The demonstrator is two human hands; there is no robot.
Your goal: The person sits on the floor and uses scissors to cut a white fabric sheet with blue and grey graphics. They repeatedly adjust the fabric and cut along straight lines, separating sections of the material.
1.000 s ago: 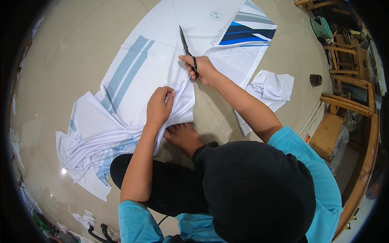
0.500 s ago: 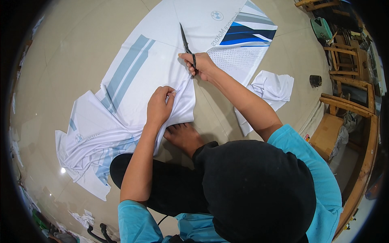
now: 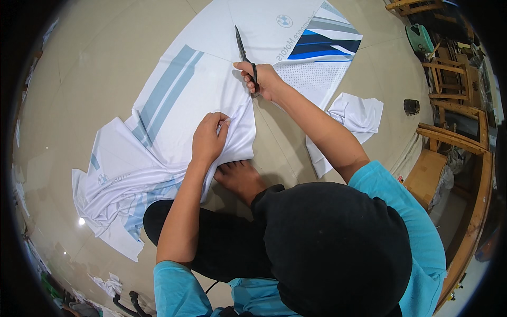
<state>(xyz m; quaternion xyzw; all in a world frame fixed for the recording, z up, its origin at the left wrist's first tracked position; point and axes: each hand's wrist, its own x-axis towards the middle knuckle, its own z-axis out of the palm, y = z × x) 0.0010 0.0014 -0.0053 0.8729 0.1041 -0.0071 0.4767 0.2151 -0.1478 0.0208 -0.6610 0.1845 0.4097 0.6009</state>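
Note:
A wide piece of white printed fabric (image 3: 206,79), with grey-blue stripes and a dark blue pattern at its far right, lies spread over the tiled floor. My right hand (image 3: 259,79) grips black scissors (image 3: 241,45) by the handles, blades pointing away from me over the cloth. Nearer to me, my left hand (image 3: 210,136) pinches a gathered fold of the same fabric, its fingertips closed on it. A bunched part of the cloth (image 3: 127,185) lies in creases at the left. My bare foot (image 3: 238,178) rests at the near edge of the fabric.
A separate crumpled white cloth (image 3: 354,116) lies to the right of my forearm. Beyond it stand a dark cylinder (image 3: 411,106) and wooden frames (image 3: 454,138) with a cardboard box (image 3: 424,177). A small white scrap (image 3: 108,285) lies at the lower left.
My right hand and the scissors have shifted slightly away from me over the fabric. The left hand keeps its hold in nearly the same place.

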